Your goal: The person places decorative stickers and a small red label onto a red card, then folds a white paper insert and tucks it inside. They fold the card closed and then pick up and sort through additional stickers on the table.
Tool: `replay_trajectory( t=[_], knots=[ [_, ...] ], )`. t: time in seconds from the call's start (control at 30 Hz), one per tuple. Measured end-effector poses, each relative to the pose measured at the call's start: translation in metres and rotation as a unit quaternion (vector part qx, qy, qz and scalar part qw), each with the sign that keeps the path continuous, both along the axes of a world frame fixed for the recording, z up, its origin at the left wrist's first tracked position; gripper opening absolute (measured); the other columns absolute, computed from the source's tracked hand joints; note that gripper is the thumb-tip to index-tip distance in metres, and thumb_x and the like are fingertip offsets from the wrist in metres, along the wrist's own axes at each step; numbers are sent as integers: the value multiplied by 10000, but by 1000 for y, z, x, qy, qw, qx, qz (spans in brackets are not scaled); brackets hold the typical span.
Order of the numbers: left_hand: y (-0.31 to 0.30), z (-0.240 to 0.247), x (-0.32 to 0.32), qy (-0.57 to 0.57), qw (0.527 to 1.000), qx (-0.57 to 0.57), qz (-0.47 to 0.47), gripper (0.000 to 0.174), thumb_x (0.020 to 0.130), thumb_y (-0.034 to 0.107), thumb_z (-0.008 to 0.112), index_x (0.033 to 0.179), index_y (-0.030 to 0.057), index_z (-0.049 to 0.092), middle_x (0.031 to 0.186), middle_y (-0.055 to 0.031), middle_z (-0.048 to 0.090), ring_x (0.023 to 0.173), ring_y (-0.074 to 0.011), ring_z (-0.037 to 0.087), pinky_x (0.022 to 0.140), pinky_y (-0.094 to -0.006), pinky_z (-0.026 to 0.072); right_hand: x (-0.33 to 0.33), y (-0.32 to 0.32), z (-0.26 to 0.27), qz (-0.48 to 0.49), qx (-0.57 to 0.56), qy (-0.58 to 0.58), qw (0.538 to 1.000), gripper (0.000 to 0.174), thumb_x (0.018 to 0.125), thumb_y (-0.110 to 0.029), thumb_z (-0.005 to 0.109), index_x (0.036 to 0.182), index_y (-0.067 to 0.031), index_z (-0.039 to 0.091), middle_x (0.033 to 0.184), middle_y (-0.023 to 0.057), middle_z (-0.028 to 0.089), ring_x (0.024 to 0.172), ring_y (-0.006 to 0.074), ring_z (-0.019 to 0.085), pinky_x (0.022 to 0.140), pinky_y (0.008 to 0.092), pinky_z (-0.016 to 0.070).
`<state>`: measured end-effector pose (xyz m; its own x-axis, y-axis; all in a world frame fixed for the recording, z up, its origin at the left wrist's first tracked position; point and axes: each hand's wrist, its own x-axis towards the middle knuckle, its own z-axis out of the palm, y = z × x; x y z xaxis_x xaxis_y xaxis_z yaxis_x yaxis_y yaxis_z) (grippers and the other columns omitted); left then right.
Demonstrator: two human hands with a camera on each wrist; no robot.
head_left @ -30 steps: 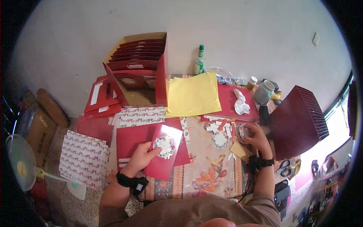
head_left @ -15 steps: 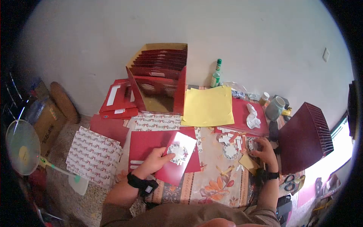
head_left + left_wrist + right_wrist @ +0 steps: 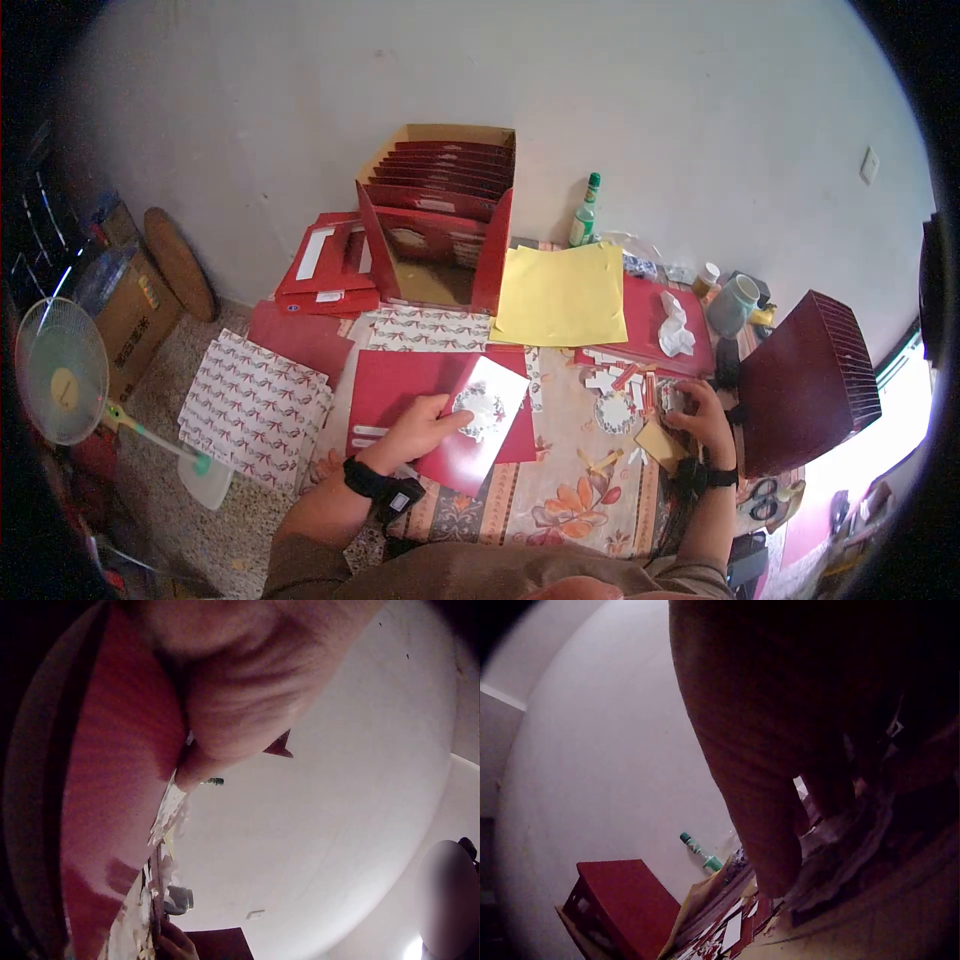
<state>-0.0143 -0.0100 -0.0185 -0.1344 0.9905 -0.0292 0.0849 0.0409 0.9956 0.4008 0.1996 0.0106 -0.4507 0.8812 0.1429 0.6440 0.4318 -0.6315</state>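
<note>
My left hand (image 3: 420, 435) grips a glossy red folded card (image 3: 462, 462) by its left side, with the thumb lying over a round paper wreath cutout (image 3: 482, 412) on its face. Glare whitens the card's upper right. Beneath it lies a larger red sheet (image 3: 385, 385). On the right, my right hand (image 3: 705, 420) has its fingers and thumb curled down around a small stack of wreath cutouts (image 3: 847, 840), partly hidden by the hand. A loose wreath cutout (image 3: 613, 412) lies just left of it, beside white and red paper strips (image 3: 628, 378).
A red divided box (image 3: 500, 250) stands at the back, next to yellow sheets (image 3: 560, 300). Another dark red box (image 3: 800, 390) is at the right, with scissors (image 3: 764, 500) in front. Patterned sheets (image 3: 250, 410) lie left; a green-capped bottle (image 3: 584, 215) and grey mug (image 3: 733, 305) stand behind.
The head view has shifted, so everything sits further right and lower. The left hand keeps its hold on the card, and the right hand stays at the cutouts with its fingers curled.
</note>
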Motion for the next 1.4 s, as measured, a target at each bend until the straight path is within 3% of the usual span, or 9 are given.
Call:
replay_trajectory(
  t=[0.17,0.23,0.77,0.83,1.4],
  knots=[
    [0,-3,-2,6,1000,4,0,247,926,182,612,1019,-45,637,885,-14,667,792,-60,579,687,-257,487,-1,-1,1,4,-13,7,1000,541,615,-129,796,1116,-21,622,1162,133,559,1128,296,527,986,364,409],
    [0,-2,-4,20,999,-26,-24,252,947,158,577,1133,-7,622,1003,-15,671,884,-77,602,780,-260,498,-2,-1,2,3,-12,0,1000,546,617,-130,798,1122,-23,620,1167,131,558,1138,297,521,994,365,404],
    [-1,3,-1,33,999,-24,-19,256,937,171,592,1115,-10,627,974,-29,680,873,-84,608,773,-271,500,-3,-3,3,4,-13,3,1000,549,620,-129,800,1126,-21,617,1164,123,549,1139,295,510,996,357,393],
    [-1,5,1,26,1000,-3,-2,248,929,180,607,1037,-42,634,881,-7,655,796,-58,565,693,-257,481,-2,-1,-1,4,-10,3,1000,553,615,-128,800,1125,-20,616,1161,121,550,1141,295,507,997,357,392],
    [1,-1,-1,16,1000,2,-10,262,929,184,611,1054,-46,628,888,-12,656,797,-63,564,698,-261,484,-3,-2,1,13,6,0,1000,549,606,-127,796,1116,-23,621,1141,123,562,1128,302,508,991,362,389]
  ],
)
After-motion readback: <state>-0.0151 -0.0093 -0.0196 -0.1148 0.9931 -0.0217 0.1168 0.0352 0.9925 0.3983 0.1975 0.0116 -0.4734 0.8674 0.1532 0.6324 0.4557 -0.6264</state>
